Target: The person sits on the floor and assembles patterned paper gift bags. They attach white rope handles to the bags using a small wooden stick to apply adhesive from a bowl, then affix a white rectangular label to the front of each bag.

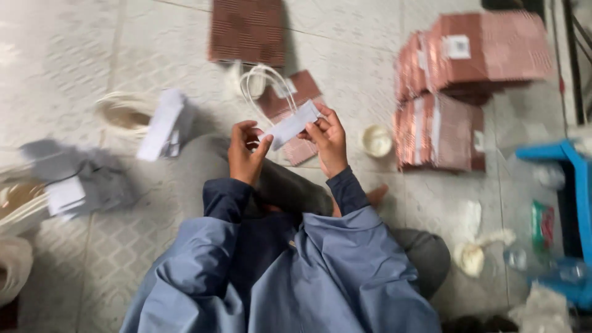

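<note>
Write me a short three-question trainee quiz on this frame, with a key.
1. True or false: both hands grip the white paper strip.
2. Which lies nearest the small white round pot on the floor?
A. the blue stool
B. the stacks of flat brown paper bags
C. the loose white paper pieces
3. Fill in: behind the strip, a brown bag with white cord handles lies on the ____.

Key
1. True: the left hand pinches its lower end, the right hand its upper end, between the fingers.
2. B
3. Floor, which is pale and tiled.
</note>
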